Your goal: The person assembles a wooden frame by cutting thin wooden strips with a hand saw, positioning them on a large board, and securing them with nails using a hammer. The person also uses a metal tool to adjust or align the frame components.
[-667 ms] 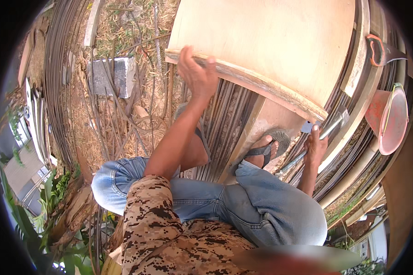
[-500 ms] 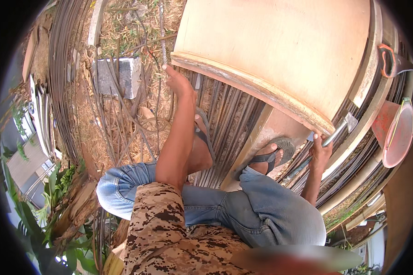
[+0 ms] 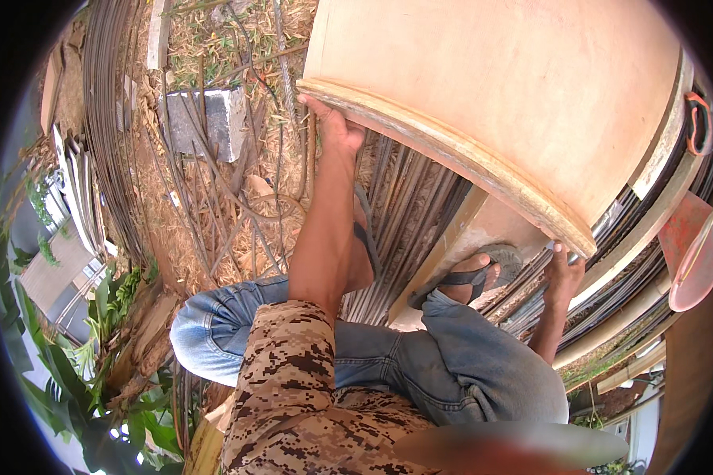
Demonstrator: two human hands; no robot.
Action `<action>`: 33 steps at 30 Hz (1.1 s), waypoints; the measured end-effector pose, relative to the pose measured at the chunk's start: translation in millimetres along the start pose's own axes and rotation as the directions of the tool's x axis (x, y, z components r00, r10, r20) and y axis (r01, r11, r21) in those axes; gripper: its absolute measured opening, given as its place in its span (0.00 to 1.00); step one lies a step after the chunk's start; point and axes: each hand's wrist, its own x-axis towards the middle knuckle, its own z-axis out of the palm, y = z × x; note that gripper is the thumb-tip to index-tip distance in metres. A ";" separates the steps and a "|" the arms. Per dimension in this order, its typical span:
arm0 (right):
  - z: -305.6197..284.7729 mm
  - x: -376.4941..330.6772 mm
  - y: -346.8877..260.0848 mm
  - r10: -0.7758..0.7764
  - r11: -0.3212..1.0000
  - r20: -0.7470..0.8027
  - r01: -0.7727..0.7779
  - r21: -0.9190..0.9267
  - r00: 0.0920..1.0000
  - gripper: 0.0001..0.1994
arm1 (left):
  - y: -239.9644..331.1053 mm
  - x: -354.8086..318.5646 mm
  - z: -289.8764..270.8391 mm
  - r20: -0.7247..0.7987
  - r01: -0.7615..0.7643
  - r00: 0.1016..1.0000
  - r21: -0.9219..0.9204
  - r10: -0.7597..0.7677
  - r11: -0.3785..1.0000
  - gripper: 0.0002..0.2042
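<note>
A large pale wooden panel (image 3: 483,87) fills the upper right, with a rough timber batten (image 3: 451,165) along its near edge. My left hand (image 3: 339,131) grips the batten's left end, its thumb against the edge and its other fingers partly hidden underneath. At the near right corner my right hand (image 3: 562,277) is closed, its fingertips against the panel's edge. A hammer is in this hand; its metal head (image 3: 608,217) shows just past the panel, while most of its handle is hidden.
Bundles of thin rods (image 3: 408,190) lie under the panel beside a board (image 3: 451,241) under my right sandal. A grey block (image 3: 206,123) sits among sticks at left. An orange-handled saw (image 3: 699,123) and a red cone-shaped container (image 3: 693,253) are at far right.
My left hand has moved right and taken hold of the batten's end. The panel's right side has shifted right and slightly nearer, now covering more of the hammer.
</note>
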 end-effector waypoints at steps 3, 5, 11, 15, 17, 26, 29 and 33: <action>-1.5 0.7 1.6 -0.003 1.000 -0.022 0.004 0.020 1.000 0.21 | 0.3 1.2 -2.5 -0.014 -0.037 0.999 0.076 0.039 0.996 0.63; -2.9 0.9 2.4 0.001 1.000 0.000 -0.001 0.009 1.000 0.21 | 8.4 -2.2 -3.7 0.039 -0.078 0.996 0.006 0.077 0.997 0.63; -2.0 -0.1 3.1 0.020 0.999 0.005 -0.020 0.049 1.000 0.21 | 33.3 -18.1 16.8 -0.205 -0.061 0.974 0.172 0.096 0.983 0.52; 1.7 -1.1 1.5 -0.011 0.998 -0.010 0.012 0.054 1.000 0.21 | 29.7 -26.4 35.3 -0.259 -0.162 0.941 0.221 0.218 0.962 0.43; 2.4 -1.2 1.4 -0.028 0.999 -0.007 0.028 0.033 1.000 0.20 | 31.7 -25.4 37.6 -0.301 -0.148 0.927 0.253 0.223 0.956 0.38; -4.5 5.0 6.0 0.009 0.997 0.051 -0.013 0.081 0.999 0.25 | 32.0 -7.1 23.2 -0.101 -0.189 0.968 0.317 0.231 0.929 0.32; -6.3 6.3 5.4 0.024 0.993 0.091 -0.034 0.112 0.996 0.25 | 29.3 -6.8 21.8 -0.069 -0.226 0.965 0.275 0.253 0.935 0.31; -7.4 7.6 4.8 0.002 0.998 0.081 -0.007 0.062 0.997 0.25 | 32.6 -5.9 22.2 -0.071 -0.181 0.975 0.285 0.209 0.941 0.30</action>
